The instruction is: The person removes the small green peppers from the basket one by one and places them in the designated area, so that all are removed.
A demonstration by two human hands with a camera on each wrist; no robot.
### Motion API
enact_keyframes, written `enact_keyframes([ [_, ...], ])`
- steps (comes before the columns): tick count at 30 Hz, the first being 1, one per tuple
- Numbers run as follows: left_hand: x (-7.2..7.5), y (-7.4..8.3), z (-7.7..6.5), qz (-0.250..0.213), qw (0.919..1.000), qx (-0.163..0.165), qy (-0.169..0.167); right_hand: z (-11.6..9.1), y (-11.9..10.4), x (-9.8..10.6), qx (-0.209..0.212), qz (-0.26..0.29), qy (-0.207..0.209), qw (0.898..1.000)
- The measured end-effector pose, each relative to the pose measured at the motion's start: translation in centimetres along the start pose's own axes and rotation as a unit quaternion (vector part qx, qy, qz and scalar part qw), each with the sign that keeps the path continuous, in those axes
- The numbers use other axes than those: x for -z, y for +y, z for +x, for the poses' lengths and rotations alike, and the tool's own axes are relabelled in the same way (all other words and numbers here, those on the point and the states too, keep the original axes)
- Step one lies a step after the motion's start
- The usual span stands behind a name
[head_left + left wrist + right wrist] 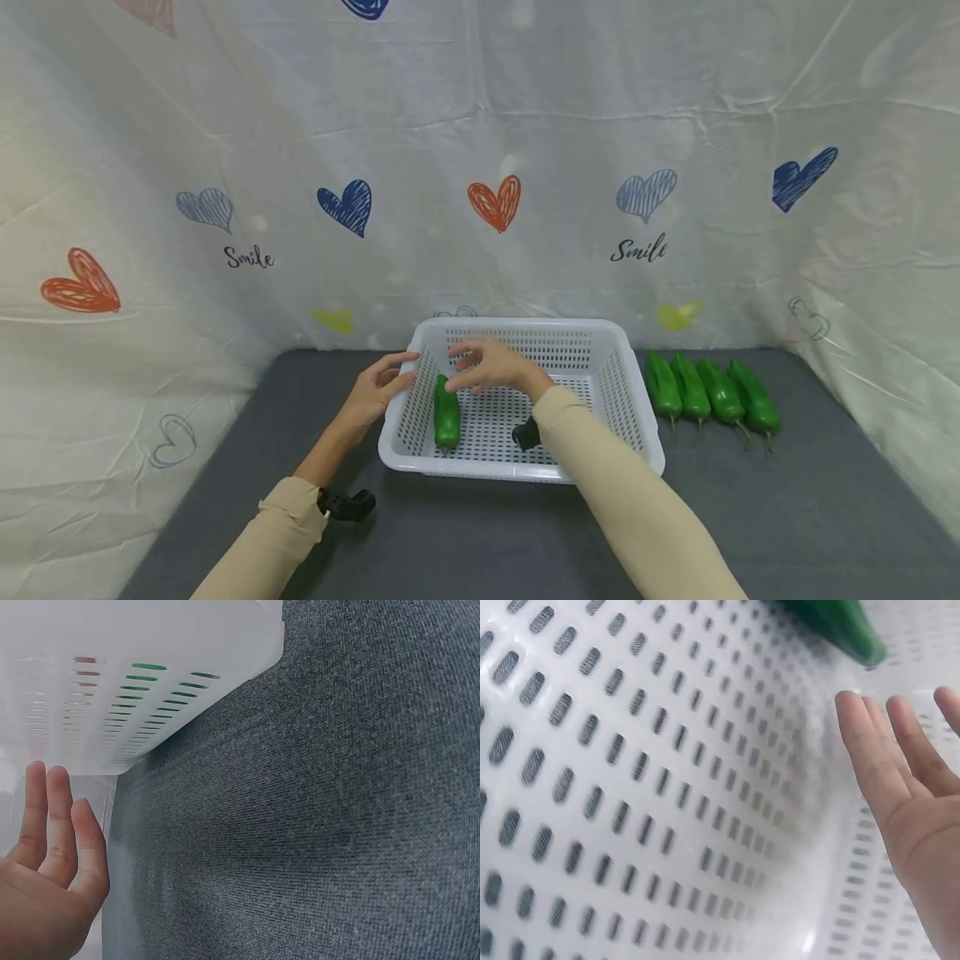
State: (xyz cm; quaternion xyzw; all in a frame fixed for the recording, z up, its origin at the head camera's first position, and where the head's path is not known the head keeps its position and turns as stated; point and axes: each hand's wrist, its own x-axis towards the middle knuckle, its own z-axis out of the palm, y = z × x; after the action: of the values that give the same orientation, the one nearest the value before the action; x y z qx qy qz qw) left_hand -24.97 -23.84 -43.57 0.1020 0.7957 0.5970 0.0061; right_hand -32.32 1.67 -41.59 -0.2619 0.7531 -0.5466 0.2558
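Observation:
A white plastic basket (517,471) with slotted walls stands on the dark table. Inside it, along its left side, lies one green pepper (447,417); the tip of this pepper (847,634) also shows at the top of the right wrist view. My right hand (491,365) hovers over the basket near the pepper's far end, fingers spread and holding nothing. At the basket's left rim is my left hand (377,390), its fingertips right at the edge. In the left wrist view, the left hand's fingers (56,825) extend beside the slotted outer wall (135,697).
Several green peppers (712,396) lie side by side on the dark grey cloth (810,492) to the right of the basket, stems toward me. A white curtain (420,250) printed with hearts hangs right behind the table.

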Motion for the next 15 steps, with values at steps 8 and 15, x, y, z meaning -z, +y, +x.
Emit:
enact_keyframes([
  [8, 0.1, 0.3, -0.1, -0.015, 0.9998, 0.008, -0.005, 1.2, 0.7, -1.4, -0.048, 0.019, -0.014, 0.999],
  [15, 0.2, 0.1, -0.1, -0.016, 0.9998, 0.005, -0.008, 1.9, 1.2, -2.1, -0.059, 0.032, 0.004, 0.998],
])
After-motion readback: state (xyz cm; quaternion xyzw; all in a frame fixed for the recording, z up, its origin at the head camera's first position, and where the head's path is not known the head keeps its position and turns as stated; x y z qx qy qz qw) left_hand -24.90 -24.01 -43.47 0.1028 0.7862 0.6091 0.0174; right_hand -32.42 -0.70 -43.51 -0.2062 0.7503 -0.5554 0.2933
